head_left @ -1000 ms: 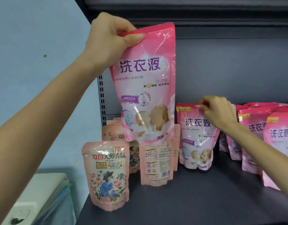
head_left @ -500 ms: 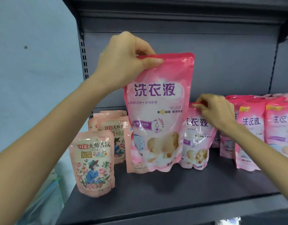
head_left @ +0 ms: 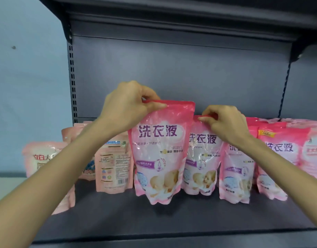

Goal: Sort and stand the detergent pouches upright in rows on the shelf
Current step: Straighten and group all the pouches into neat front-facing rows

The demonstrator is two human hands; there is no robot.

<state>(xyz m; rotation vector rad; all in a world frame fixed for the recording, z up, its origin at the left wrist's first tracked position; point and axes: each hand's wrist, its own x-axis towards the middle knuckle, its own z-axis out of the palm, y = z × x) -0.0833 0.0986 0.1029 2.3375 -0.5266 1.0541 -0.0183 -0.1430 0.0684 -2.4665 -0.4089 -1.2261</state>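
A: So, shelf (head_left: 172,217) status, left to right?

B: Far left, a pale floral pouch (head_left: 41,158) stands at the front edge, half hidden by the left forearm (head_left: 55,176). More pale pouches (head_left: 73,131) stand behind it. Next comes a back-out pouch (head_left: 114,169), barcode facing us.

A: Hands?

B: Left hand (head_left: 125,108) pinches the top seal of the large pink pouch (head_left: 159,154), thumb in front and fingers curled behind. The pouch is upright with its base at the shelf deck, a bit forward of its neighbours. Can't tell if it carries its own weight.

A: Right?

B: Right hand (head_left: 225,122) pinches the top edge of the smaller pink pouch (head_left: 201,167). That one is just beside the large one and partly tucked behind its right flank. It's upright on the deck.

A: Beyond that?

B: A third pink pouch (head_left: 234,176) sits right next to it. Then a pink block (head_left: 283,158) runs to the frame edge, several deep, all standing.

A: Progress?

B: My read: well along. Pinks are grouped on the right and pales on the left, nearly all upright.

A: What's left?

B: Let go of the two held pouches when they stand alone and line the large one up with its row. Then flip the back-out pouch face-forward and square the pale ones into a row. Blur on the left hides detail there.
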